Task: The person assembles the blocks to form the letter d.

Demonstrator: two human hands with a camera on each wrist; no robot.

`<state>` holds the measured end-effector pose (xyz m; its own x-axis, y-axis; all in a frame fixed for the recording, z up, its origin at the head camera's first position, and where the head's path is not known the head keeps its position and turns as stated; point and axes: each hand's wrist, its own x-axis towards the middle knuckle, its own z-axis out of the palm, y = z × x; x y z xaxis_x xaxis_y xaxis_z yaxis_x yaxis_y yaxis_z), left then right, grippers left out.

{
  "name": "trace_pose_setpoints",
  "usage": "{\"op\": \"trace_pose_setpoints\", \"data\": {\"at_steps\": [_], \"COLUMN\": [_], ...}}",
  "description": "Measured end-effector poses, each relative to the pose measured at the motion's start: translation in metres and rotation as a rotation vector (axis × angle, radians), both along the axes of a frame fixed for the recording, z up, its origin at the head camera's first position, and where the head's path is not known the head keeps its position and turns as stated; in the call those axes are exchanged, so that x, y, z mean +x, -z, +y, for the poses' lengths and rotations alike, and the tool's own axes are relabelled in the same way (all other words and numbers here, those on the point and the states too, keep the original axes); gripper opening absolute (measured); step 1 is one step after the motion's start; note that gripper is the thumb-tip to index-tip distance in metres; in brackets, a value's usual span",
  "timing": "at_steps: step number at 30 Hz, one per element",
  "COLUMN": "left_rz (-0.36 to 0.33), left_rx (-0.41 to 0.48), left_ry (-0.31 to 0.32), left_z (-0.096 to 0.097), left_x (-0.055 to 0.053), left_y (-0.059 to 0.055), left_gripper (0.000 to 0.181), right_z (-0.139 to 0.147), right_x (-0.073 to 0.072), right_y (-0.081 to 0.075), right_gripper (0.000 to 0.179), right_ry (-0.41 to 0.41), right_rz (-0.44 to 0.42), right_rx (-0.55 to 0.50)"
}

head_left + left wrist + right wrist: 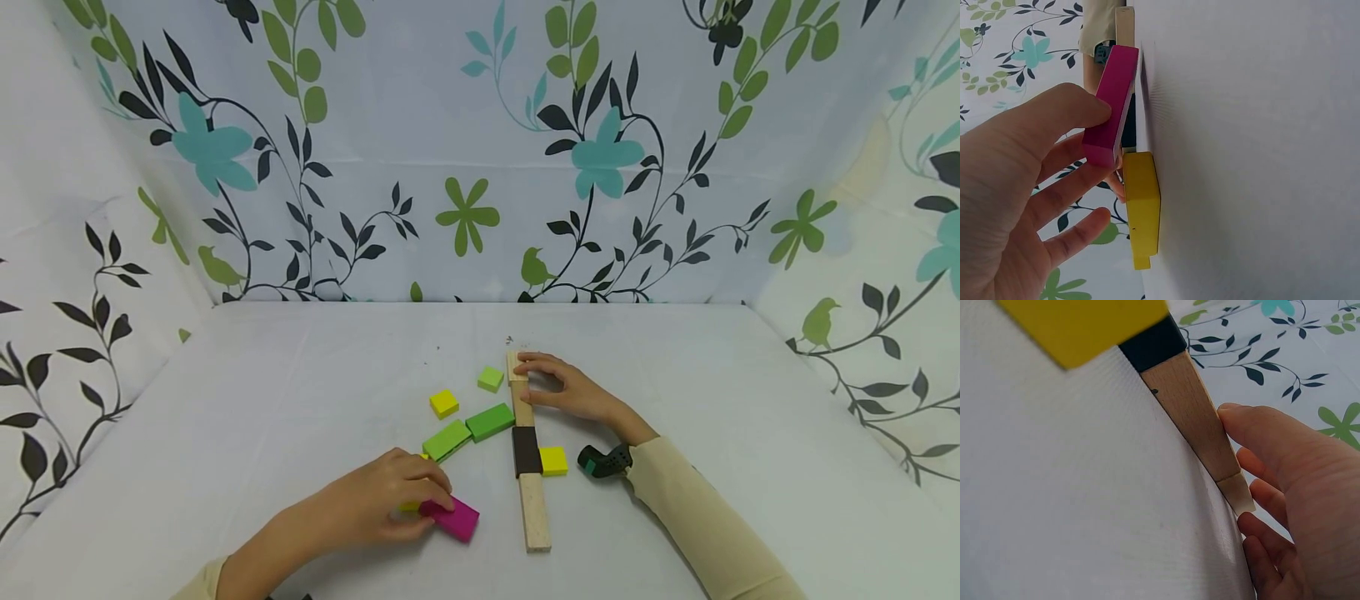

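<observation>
Left hand point(393, 494): fingers pinching a magenta rectangular block point(460, 521), tilted at their tips. Right hand point(574, 392): fingers arched loosely open at a short pale-wood block point(1237, 492). Advise levelling the magenta block before release, right fingers light.

Magenta block point(460, 522) partly behind left fingers point(424, 468)

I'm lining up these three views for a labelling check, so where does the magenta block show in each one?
Head: low in the picture, slightly left of the middle, held by the left hand.
Left wrist: the magenta block is above and left of centre, tilted.
Right wrist: not in it.
Shared landmark: the dark block, low and slightly right of the middle in head, partly hidden behind the magenta one in left wrist, near the top in right wrist.
</observation>
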<state>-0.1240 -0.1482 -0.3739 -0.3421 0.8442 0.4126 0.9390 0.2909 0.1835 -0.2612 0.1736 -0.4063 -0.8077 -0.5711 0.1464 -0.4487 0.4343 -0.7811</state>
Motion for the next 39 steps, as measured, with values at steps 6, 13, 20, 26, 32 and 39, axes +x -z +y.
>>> {"op": "trace_pose_setpoints", "data": {"at_steps": [6, 13, 20, 26, 32, 39], "left_rz": [0.006, -0.014, 0.007, 0.010, 0.007, -0.034], "left_rx": [-0.021, -0.075, -0.083, -0.082, -0.071, -0.084], "left_ry": [0.006, 0.018, 0.022, 0.033, 0.027, 0.031], "left_z": [-0.0006, -0.0022, -0.0024, 0.0005, -0.0008, -0.0019], "left_x": [0.0023, 0.0034, 0.0030, 0.0043, 0.0048, 0.0057], "left_y": [-0.0014, -0.0023, -0.0006, -0.0007, -0.0004, -0.0022], "left_gripper": [0.023, 0.021, 0.026, 0.025, 0.025, 0.024], "right_z": [-0.0019, 0.0020, 0.0041, 0.0042, 0.0040, 0.0026], "right_x": [0.0032, -0.0042, -0.0045, -0.0049, -0.0047, -0.0030], "right_y": [-0.0046, 0.0032, 0.0021, 0.0034, 0.0037, 0.0014], "right_gripper": [0.044, 0.044, 0.044, 0.044, 0.044, 0.043], "right_ry": [0.008, 0.002, -0.009, -0.010, -0.007, -0.006], "right_rz": [-0.017, -0.008, -0.002, 0.002, -0.002, -0.014], "right_rx": [0.006, -0.003, 0.005, 0.002, 0.005, -0.007]}}
